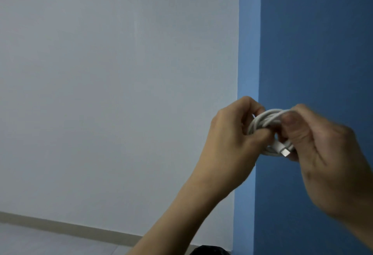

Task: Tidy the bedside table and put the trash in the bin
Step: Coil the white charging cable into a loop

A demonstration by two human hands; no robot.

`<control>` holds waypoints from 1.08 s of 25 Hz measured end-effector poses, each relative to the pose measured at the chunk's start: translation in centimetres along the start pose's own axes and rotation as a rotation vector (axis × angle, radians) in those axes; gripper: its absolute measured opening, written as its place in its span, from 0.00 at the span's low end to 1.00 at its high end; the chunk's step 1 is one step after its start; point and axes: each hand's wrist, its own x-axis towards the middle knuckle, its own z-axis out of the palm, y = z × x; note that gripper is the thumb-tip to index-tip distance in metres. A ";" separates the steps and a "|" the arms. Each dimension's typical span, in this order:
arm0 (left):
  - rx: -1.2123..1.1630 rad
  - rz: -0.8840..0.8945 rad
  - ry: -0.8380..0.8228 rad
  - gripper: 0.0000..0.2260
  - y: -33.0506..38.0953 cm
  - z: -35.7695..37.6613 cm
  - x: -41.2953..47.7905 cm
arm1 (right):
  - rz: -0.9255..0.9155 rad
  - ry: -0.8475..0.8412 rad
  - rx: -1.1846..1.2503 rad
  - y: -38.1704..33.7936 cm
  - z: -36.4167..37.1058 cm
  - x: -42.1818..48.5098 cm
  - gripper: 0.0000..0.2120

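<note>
A white charging cable (268, 120), wound into a small coil, is held up in the air in front of the wall. My left hand (228, 143) pinches the coil's left side between thumb and fingers. My right hand (323, 153) grips the right side, and a metal-tipped plug (285, 153) sticks out below its fingers. Both hands hide part of the coil. The bedside table is out of view.
A pale grey wall (111, 93) fills the left, a blue wall (312, 42) the right, meeting at a corner. A skirting board (60, 227) runs along the floor at lower left. A black rounded object (210, 250) shows at the bottom edge.
</note>
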 end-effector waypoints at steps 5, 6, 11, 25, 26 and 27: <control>0.481 0.226 0.293 0.10 -0.1 0.5 0.0 | -0.037 -0.064 -0.017 -0.9 0.3 0.2 0.20; 0.555 0.241 0.331 0.09 -0.2 0.4 0.0 | -0.024 -0.072 -0.005 -1.0 0.4 0.3 0.21; -0.254 -0.067 -0.212 0.04 -1.0 -1.7 -0.2 | 0.021 -0.029 0.039 -0.2 0.0 0.7 0.23; -0.053 -0.159 -0.311 0.07 0.0 -1.6 -1.0 | -0.010 -0.185 -0.073 0.5 -1.0 1.4 0.20; -0.013 -0.112 -0.285 0.06 -0.1 -1.6 -1.1 | -0.016 -0.194 -0.082 0.6 -1.1 1.5 0.21; 0.018 -0.074 -0.263 0.05 -0.2 -1.6 -1.0 | -0.017 -0.202 -0.083 0.6 -1.4 1.6 0.21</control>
